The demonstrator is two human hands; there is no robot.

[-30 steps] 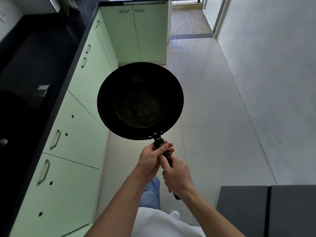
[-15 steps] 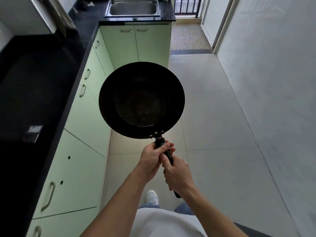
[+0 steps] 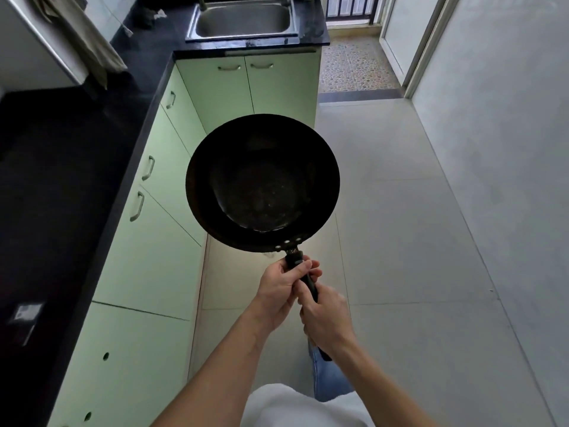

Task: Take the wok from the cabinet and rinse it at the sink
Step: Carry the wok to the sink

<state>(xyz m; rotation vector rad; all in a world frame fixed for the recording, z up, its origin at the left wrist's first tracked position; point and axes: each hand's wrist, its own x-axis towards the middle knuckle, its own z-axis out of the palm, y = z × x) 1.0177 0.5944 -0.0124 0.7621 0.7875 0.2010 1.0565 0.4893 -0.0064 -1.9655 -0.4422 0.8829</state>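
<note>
The wok is up in the air over the pale floor, bowl open to the ceiling, held out in front of the person by its dark handle. Both hands are wrapped round that handle. The left hand grips nearest the bowl, and the right hand grips just behind it, with the handle's end poking out below the wrist. The two hands touch. The wok hangs beside the green cabinets, off the long edge of the black worktop. The steel sink sits in the far end of the worktop, well apart from the wok. A cloth hangs near the far left corner.
</note>
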